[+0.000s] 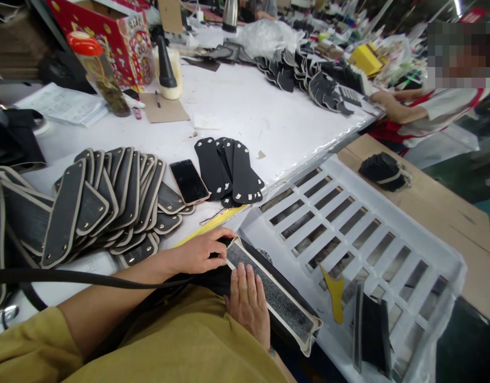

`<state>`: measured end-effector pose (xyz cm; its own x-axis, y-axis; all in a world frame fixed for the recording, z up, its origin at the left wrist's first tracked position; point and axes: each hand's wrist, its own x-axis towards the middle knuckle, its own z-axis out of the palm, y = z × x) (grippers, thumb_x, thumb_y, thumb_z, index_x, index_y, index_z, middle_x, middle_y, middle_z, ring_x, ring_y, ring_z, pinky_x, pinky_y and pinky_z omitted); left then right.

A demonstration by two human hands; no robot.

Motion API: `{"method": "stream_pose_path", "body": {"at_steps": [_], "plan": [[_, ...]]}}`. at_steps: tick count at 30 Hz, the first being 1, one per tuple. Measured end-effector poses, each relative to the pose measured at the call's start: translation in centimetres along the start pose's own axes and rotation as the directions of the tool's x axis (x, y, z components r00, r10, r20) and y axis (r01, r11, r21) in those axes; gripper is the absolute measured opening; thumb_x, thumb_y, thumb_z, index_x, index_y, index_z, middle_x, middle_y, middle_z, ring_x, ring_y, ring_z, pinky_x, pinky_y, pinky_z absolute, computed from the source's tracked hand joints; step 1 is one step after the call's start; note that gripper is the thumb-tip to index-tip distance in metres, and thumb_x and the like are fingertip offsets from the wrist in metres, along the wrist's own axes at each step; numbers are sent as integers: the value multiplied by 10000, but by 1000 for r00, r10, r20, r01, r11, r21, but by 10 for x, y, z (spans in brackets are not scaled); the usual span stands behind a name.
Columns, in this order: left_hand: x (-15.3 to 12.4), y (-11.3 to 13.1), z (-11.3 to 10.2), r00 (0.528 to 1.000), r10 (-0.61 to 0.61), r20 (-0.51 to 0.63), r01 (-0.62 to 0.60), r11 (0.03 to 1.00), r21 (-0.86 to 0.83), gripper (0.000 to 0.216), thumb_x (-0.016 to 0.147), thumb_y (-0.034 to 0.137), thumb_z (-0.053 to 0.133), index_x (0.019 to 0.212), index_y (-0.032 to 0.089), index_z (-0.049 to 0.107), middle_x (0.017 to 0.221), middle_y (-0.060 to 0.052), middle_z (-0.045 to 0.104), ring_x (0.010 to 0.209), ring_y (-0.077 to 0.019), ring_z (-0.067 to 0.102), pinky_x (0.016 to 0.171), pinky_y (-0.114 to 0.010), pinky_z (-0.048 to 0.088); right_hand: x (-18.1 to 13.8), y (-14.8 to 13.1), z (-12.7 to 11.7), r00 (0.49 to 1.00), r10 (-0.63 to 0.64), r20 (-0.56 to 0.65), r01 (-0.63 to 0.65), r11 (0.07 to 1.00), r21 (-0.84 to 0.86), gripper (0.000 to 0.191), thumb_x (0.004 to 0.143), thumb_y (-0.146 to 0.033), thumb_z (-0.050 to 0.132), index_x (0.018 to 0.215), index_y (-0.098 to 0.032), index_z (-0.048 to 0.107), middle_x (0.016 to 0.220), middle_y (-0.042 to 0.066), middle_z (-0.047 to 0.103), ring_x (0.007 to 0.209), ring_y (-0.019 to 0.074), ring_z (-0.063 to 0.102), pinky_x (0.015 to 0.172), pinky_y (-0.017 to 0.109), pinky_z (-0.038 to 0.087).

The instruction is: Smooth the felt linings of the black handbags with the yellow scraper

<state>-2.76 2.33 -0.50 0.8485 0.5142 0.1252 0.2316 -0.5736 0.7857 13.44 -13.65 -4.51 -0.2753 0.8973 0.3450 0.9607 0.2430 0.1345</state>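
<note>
A long grey padded strip with a pale cream edge (285, 302) lies at a slant close to my body, over something black. At its upper end, the fingers of my left hand (203, 251) are curled and closed on the corner of the edge. My right hand (250, 303) rests flat on the middle of the strip, its fingers straight and side by side, covering part of the grey surface. Just beyond my left hand are a phone (189, 182) and a small pile of black rounded pieces with white marks (242, 170).
Black panels with pale edges and metal studs (121, 197) are heaped on the left. A white slatted crate (388, 250) at right holds a yellow piece (333, 292) and black pieces (374, 332). A bottle with a red lid (103, 80) stands behind. A co-worker (420, 114) sits at far right.
</note>
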Motion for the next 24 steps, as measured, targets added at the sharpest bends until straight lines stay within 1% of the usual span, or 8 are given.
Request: {"method": "stream_pose_path", "body": {"at_steps": [3,6,10,12,14,16,19,24], "plan": [[1,6,0,999,-29,-17,29,999,31,97,790,127,567,707,162,603,1308,-76,442,1187,-198,453,1038,-317,345,4,0,1,1000,-25,18,25,1000,12,437,885,-226,418,1269,-29,489,1336,178,490,1350,327,228,1050,445,229],[2,10,2,998,-57,-33,59,997,48,103,777,112,558,689,165,564,1308,-74,438,1187,-199,450,1025,-316,359,10,-1,2,998,-42,39,41,999,23,439,886,-194,394,1283,-29,477,1344,171,485,1332,321,274,1050,442,227],[-1,6,3,995,-91,-35,92,996,22,105,789,108,534,707,174,523,1328,-69,430,1205,-195,439,1025,-318,358,23,-4,3,999,-32,42,30,998,49,439,877,-171,392,1287,-35,474,1344,165,488,1306,309,330,1044,439,236],[-5,0,4,992,-109,-67,107,994,-28,60,794,131,549,787,182,518,1333,-83,436,1225,-200,427,1031,-337,355,30,-6,3,998,-25,66,21,997,68,454,871,-176,405,1294,-24,462,1363,174,464,1301,316,337,1045,444,237],[-10,-7,5,989,-119,-89,113,991,-70,141,792,158,581,911,187,511,1354,-102,425,1255,-212,401,1043,-365,344,35,-9,2,995,-14,104,5,996,89,488,864,-189,426,1318,-12,431,1393,184,423,1305,323,332,1052,446,233],[-13,-11,6,993,-107,-54,103,992,-66,234,789,167,599,1002,189,504,1386,-115,396,1280,-222,377,1056,-384,328,37,-10,1,991,-9,131,-5,994,108,523,858,-205,444,1341,-7,399,1416,187,387,1311,327,324,1060,444,229],[-17,-10,8,997,-63,34,63,998,1,225,805,175,594,1017,187,521,1398,-124,382,1285,-225,377,1060,-375,320,27,-5,-3,993,-23,117,9,993,115,525,861,-208,439,1351,-25,391,1423,171,384,1313,311,327,1070,435,223],[-18,-2,14,999,-29,30,25,993,115,187,823,203,589,995,179,522,1378,-135,397,1255,-221,411,1036,-371,353,-17,15,-17,998,6,62,-9,999,45,476,868,-175,400,1327,-55,433,1374,156,459,1315,275,332,1071,407,226]]}}
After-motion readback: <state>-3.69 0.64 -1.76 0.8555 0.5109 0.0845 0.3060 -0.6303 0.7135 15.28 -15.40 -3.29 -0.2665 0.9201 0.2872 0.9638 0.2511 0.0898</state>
